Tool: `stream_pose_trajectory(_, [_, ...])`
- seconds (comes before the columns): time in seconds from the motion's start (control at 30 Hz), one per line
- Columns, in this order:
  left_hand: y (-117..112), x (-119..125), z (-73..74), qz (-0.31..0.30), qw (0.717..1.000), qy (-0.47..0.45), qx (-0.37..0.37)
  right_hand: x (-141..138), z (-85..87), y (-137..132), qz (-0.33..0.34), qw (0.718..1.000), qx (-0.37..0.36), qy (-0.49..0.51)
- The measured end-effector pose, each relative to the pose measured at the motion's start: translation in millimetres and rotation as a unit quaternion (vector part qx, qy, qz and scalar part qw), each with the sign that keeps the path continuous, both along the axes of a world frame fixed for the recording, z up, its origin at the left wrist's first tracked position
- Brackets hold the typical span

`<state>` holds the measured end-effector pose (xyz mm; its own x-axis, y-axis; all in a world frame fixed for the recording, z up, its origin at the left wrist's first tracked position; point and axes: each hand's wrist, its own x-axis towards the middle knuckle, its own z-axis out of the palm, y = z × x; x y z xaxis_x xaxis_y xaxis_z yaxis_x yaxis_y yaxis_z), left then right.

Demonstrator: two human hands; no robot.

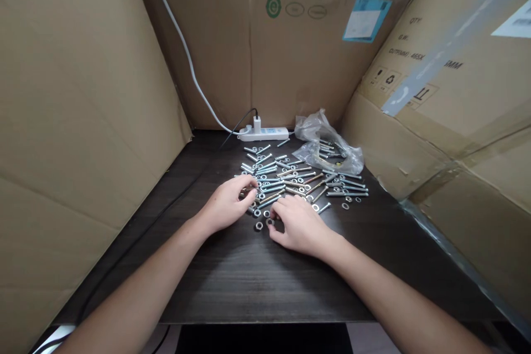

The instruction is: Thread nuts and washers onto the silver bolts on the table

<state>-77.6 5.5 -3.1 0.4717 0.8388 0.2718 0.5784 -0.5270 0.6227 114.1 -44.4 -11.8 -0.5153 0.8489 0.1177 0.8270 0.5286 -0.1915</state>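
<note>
My left hand (227, 203) is at the left edge of a spread of bolts (271, 182), nuts and washers. Its thumb and index finger are curled close together; what lies between them, if anything, is too small to make out. My right hand (299, 224) rests at the near edge of the spread, its thumb and index fingertips closed on a flat washer (270, 222) on the tabletop. Just left of that washer lies a hex nut (259, 226). Another nut (266, 213) sits behind it, beside a small washer (257, 213).
A clear plastic bag (352, 157) with more bolts inside stands at the back right. Behind the pile is a white power strip (269, 134) with a plug and cables. Cardboard walls (215, 38) enclose the dark table (265, 293) on three sides. A black cable (166, 207) crosses its left side.
</note>
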Motion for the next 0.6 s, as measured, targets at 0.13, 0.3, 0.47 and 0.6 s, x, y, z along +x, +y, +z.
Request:
stream_pose_trajectory(0.13, [0, 0, -1.5, -0.003, 1.000, -0.003, -0.005, -5, -2.0, 0, -0.021, 1.000, 0.007, 0.002])
stream_pose_trajectory(0.3, [0, 0, -3.6, -0.005, 1.000, -0.011, -0.006, -8, -5.6, -2, -0.030, 0.999, 0.021, -0.002])
stream_pose_trajectory(0.47, [0, 1, -2.2, -0.005, 1.000, -0.009, -0.009, -10, -9.9, -2, -0.027, 0.999, 0.033, -0.005])
stream_pose_trajectory(0.6, [1, 0, -1.4, -0.003, 1.000, -0.004, -0.006, -10, -11.5, -3, -0.010, 0.999, 0.047, -0.013])
